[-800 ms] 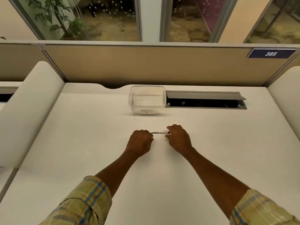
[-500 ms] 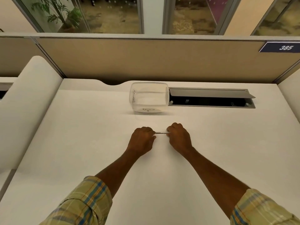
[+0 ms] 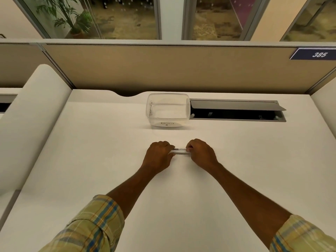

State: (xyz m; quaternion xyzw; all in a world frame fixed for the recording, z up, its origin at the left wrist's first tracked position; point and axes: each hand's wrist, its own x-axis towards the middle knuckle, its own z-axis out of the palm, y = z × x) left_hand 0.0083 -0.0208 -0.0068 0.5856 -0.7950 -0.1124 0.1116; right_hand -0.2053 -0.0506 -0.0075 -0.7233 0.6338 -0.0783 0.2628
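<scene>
The whiteboard marker (image 3: 179, 150) is slim and white, with a black band of printed lettering along its barrel. It lies level, left to right, just above the white desk (image 3: 91, 160). The left hand (image 3: 158, 155) grips its left end; the right hand (image 3: 201, 153) pinches its right end. A clear plastic container (image 3: 168, 110) stands farther back.

An office: a white desk (image 3: 91, 160) walled by tan cubicle partitions (image 3: 163, 70); a blue number plate (image 3: 315, 54) reading 385; a cable hatch (image 3: 236, 110) in the desktop; glass walls (image 3: 123, 17) beyond.
</scene>
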